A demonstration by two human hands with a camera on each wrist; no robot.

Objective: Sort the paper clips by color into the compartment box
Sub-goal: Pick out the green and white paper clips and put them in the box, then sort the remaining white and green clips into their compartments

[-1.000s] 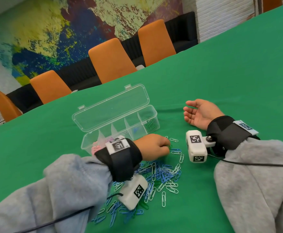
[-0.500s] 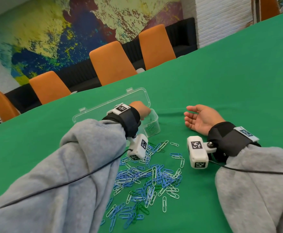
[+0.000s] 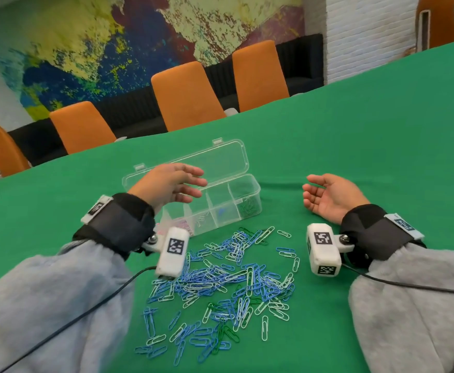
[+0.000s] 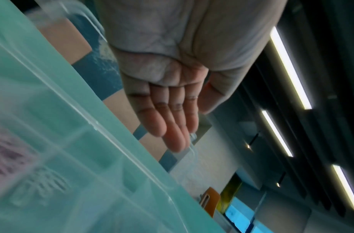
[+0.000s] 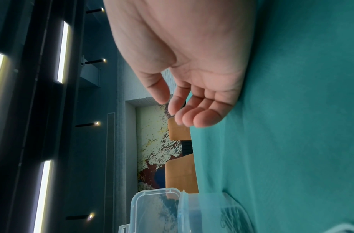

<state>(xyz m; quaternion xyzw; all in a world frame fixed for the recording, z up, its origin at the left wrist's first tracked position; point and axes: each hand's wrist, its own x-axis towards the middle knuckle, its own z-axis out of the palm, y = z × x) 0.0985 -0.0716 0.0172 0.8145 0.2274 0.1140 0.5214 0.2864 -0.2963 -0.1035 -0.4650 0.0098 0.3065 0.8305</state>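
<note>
Above the clear plastic box (image 3: 236,200), the left hand (image 3: 166,185) hovers flat-fingered, empty; right hand (image 3: 331,196) lies loose, empty; wiry clips (image 3: 220,286) nearer.

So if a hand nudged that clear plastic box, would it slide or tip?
The compartment box looks thin-walled and nearly empty, so probably light and would slide on the green tablecloth. Its raised lid might make it tip backward.
</note>
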